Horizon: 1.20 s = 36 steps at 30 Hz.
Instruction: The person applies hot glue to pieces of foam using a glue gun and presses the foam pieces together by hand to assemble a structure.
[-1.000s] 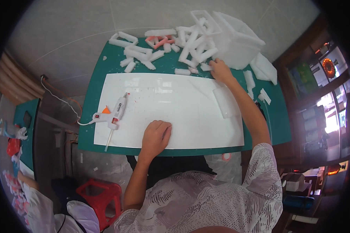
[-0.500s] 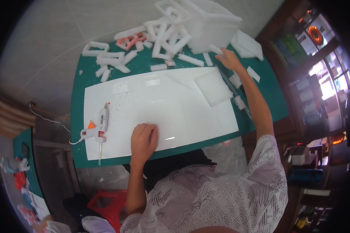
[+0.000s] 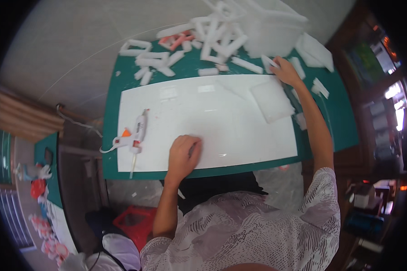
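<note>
My right hand is at the far right of the table, its fingers pinched on a small white foam strip. Another pale strip appears to lie right under it, though blur makes the two hard to separate. Just nearer than this hand, a flat white foam panel rests on the glossy white board. My left hand sits on the board near its front edge, fingers curled in. Whatever is inside that curl, if anything, is hidden.
A white glue gun with an orange trigger lies on the board's left side. Foam frames and strips, a pink frame and a big white foam box crowd the green table's back. A red stool stands below left.
The whole view has shifted, so the table appears farther right and slightly higher. My right hand has come slightly left and nearer along the board's far edge with the strip. My left hand stays curled.
</note>
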Each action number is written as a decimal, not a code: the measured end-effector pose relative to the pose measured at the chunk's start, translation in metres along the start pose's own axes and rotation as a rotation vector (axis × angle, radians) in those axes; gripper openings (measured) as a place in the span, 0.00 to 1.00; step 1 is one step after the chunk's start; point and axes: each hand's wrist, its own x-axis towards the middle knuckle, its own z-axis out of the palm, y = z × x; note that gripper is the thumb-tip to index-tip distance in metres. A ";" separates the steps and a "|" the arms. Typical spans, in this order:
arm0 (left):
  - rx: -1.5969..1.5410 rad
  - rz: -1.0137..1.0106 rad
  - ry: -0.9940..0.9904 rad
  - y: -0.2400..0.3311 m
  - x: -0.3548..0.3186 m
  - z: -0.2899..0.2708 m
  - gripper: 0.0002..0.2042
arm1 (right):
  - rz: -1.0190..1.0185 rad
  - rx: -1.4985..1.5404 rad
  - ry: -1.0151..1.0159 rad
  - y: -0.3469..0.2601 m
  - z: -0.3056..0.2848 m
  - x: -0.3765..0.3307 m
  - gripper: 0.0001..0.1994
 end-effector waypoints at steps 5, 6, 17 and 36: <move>0.015 0.009 -0.136 0.010 0.003 -0.028 0.04 | 0.086 -0.080 -0.075 0.000 0.026 0.016 0.11; 0.031 -0.010 -0.120 0.011 0.007 -0.034 0.04 | 0.063 -0.068 -0.088 -0.002 0.028 0.016 0.11; -0.022 -0.009 -0.127 -0.002 0.124 -0.066 0.04 | -0.020 -0.202 -0.057 -0.014 0.027 0.011 0.12; 0.485 0.315 -0.277 -0.176 0.342 0.052 0.19 | -0.055 0.803 -0.310 -0.122 -0.050 -0.258 0.15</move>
